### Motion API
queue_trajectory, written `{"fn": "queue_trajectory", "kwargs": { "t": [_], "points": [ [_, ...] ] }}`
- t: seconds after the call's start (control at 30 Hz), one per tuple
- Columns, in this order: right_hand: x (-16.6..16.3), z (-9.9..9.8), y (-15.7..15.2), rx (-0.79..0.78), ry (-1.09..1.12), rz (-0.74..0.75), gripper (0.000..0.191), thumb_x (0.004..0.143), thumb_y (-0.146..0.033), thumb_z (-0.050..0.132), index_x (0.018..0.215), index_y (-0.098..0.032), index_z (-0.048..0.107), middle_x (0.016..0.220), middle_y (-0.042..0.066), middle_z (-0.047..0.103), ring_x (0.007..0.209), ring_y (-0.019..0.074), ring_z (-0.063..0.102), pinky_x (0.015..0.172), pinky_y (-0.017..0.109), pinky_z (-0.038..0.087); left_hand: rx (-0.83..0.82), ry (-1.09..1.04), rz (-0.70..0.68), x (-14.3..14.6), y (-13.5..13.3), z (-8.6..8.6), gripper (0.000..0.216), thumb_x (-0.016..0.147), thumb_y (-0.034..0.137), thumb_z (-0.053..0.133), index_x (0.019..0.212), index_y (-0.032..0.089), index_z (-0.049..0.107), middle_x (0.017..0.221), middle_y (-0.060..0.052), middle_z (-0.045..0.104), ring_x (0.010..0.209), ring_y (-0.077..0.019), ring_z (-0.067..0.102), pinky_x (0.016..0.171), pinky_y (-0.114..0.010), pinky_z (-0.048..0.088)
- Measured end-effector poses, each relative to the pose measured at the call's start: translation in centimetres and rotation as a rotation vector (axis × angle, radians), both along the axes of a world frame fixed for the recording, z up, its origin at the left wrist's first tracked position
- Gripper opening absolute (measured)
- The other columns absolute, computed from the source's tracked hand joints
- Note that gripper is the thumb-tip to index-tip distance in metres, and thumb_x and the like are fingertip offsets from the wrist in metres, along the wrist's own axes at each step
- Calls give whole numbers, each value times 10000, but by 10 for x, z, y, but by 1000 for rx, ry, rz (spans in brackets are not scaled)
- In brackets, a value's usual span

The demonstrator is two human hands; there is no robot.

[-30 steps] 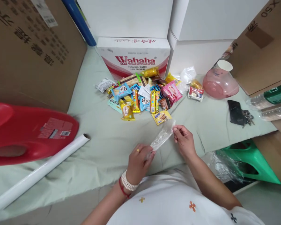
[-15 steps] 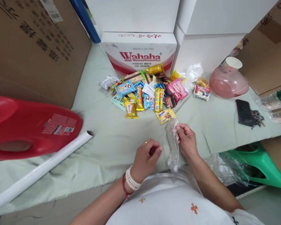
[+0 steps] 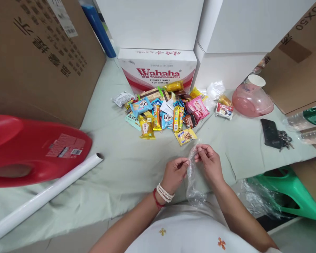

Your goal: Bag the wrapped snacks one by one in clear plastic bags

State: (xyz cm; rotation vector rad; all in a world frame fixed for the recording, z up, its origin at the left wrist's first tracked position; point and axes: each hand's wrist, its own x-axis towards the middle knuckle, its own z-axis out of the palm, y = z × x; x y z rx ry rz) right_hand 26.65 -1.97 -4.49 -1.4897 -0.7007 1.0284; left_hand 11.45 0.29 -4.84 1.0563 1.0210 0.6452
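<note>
Both grips meet on one thing as I watch from the head camera: the right hand has thumb and fingers pinched at the far end of a clear plastic bag, and the left hand looks to me pinched onto its left edge, a little nearer the body.

So the bag lies between my two hands, narrow and crumpled. Its long axis runs from the right fingertips back toward the white shirt, with the loose end trailing at the near edge of the worktop. Right is the hand at the bag's far end; left comes in from the side. I can't make out whether the bag's mouth is open.

Just beyond the far end, slightly left, sits the yellow cookie packet, nearer my right fingertips than my left. It marks the near side of the heap of wrapped snacks, which is piled against the Wahaha water carton. Farther out, the pink translucent bowl stands off to the right.
</note>
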Motion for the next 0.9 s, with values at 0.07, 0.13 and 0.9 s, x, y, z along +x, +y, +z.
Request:
{"fn": "queue_trajectory", "kwargs": {
  "t": [0.07, 0.13, 0.9],
  "points": [
    [0, 3, -4, -19, -59, -8, 382, 890, -601, 667, 976, -228, 655, 817, 18, 682, 652, 162, 583, 611, 288, 492, 17, 38, 24, -2, -1, 0, 409, 850, 543, 641, 847, 153, 764, 498, 49, 487, 465, -108, 423, 511, -248, 339],
    [-2, 6, -9, -39, -180, 22, 373, 900, -600, 652, 892, -227, 651, 790, 22, 654, 683, 171, 568, 611, 282, 470, 59, 88, 40, -3, -3, 0, 413, 872, 534, 613, 859, 156, 777, 483, 46, 479, 470, -117, 422, 522, -254, 345],
    [5, 4, -13, -203, 401, 309, 428, 744, -600, 833, 812, -203, 689, 853, 18, 628, 763, 139, 557, 615, 228, 513, -1, -8, 466, -44, 13, -3, 413, 881, 608, 635, 803, 218, 522, 617, 55, 552, 536, -100, 481, 519, -208, 394]
  ]
}}
